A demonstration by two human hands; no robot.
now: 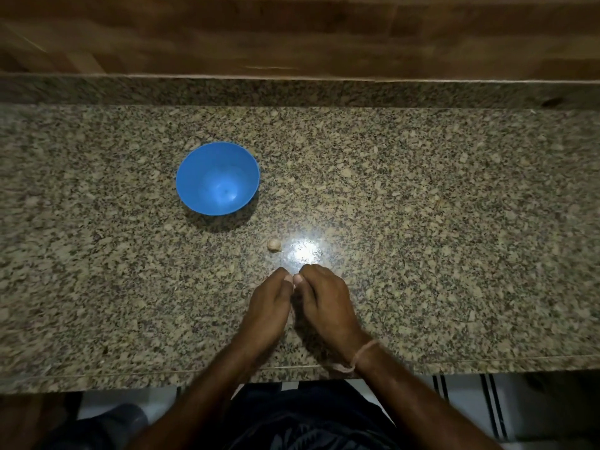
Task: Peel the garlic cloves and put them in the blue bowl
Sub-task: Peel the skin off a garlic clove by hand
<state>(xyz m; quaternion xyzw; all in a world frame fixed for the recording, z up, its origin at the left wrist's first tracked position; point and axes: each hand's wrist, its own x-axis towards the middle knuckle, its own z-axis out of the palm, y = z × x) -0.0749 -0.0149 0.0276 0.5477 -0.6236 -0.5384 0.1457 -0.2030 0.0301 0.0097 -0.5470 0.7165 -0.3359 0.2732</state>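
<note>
Down at the bottom, dark clothing (311,417) fills the six o'clock edge, and both forearms come up from it over the front edge of the speckled granite counter (454,222); a pale thread band (363,352) circles the right wrist. The left hand (271,306) and the right hand (324,300) meet knuckle to knuckle just past the counter's front edge; both are curled, thumbs pressed tip to tip, fingers bunched together over a tiny pale sliver between them; too small to say what it is, or which hand grips it.

At twelve o'clock from the hands, close but not touching, one garlic clove (274,245) lies on the stone; it looks roundish from here, its long axis and which way its tip points cannot be told; a bright glare patch sits just at its three o'clock.

Up at ten o'clock from the clove, well apart, stands the blue bowl (217,178), upright, mouth open to the camera, nothing visible inside.

Room to move: bare counter stretches wide to nine and three o'clock; at twelve o'clock a raised granite lip runs under a wooden wall (292,34); the stretch between clove and bowl is bare stone.
</note>
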